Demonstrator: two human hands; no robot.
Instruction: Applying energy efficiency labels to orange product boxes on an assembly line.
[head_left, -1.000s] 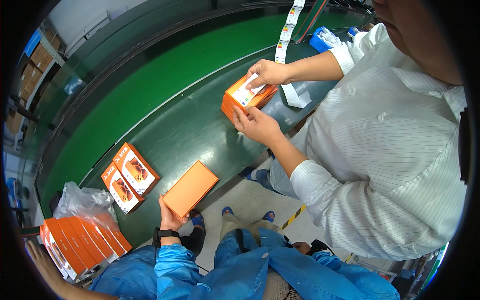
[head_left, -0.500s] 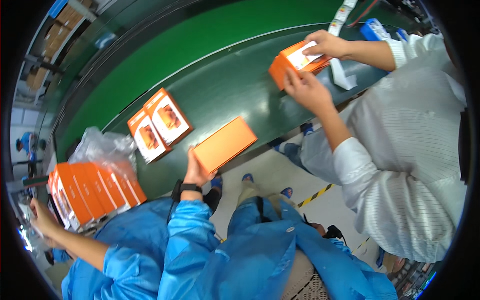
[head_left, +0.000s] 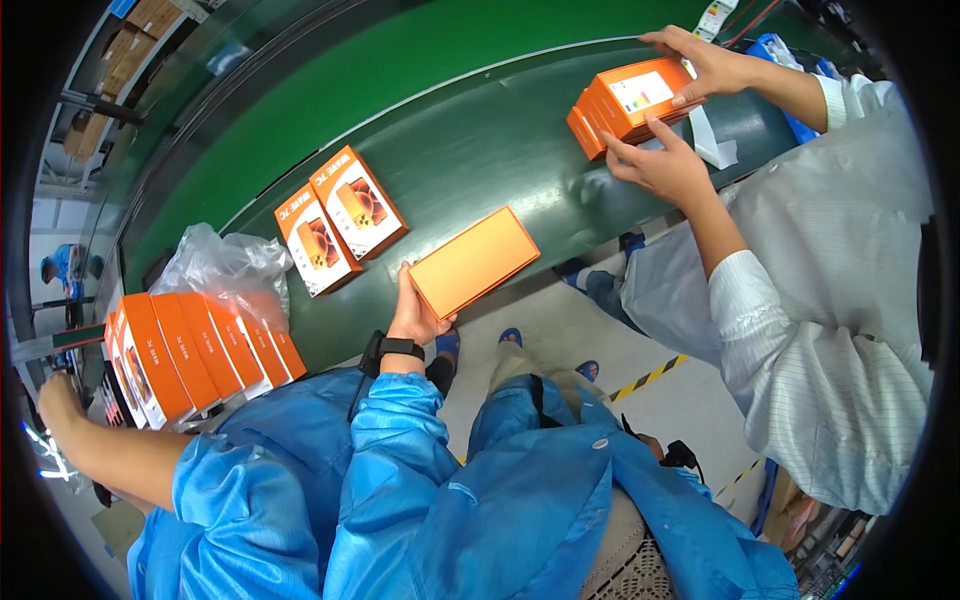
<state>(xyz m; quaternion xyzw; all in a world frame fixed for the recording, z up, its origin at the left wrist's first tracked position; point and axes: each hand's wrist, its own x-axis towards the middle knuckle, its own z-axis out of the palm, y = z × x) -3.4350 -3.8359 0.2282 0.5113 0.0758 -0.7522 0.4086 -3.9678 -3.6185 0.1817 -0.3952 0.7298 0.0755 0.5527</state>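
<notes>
My left hand [head_left: 416, 318], with a dark band at its wrist, grips the near left end of a plain orange box [head_left: 475, 262] above the green work surface's near edge. Part of my right hand [head_left: 652, 448] shows low beside my blue jacket, near a black strapped object [head_left: 684, 458]; its fingers are hidden. Left of the held box, two orange and white phone boxes [head_left: 318, 243] lie side by side on the surface, pictures facing up.
Several orange boxes [head_left: 185, 350] stand in a row at the left, partly under a clear plastic bag [head_left: 222, 265]. A co-worker's arm [head_left: 120, 455] reaches in there. At right, another co-worker's hands [head_left: 672, 165] handle stacked orange boxes [head_left: 632, 100]. A green belt [head_left: 400, 60] runs behind.
The view has shifted slightly. My left hand still holds the orange box. The right co-worker's hands have spread around the stack, and the left co-worker's hand has drawn lower.
</notes>
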